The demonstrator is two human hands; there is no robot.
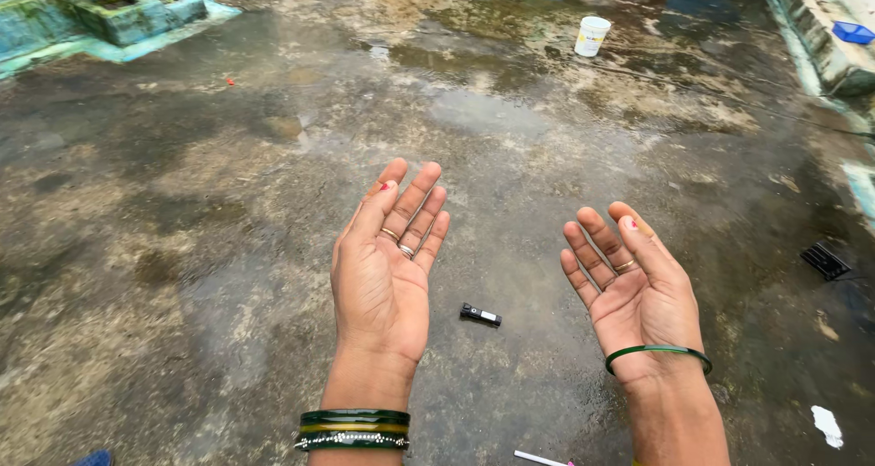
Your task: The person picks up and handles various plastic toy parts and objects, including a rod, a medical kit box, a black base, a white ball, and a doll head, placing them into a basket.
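While puddles sheen the wet concrete floor (547, 138), seemingly outdoors, a white bucket (591, 36) stands.

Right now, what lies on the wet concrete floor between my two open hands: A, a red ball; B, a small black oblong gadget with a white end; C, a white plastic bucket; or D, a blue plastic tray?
B: the small black oblong gadget with a white end lies on the wet concrete floor between the open left hand and the open right hand, touched by neither; both palms are empty.
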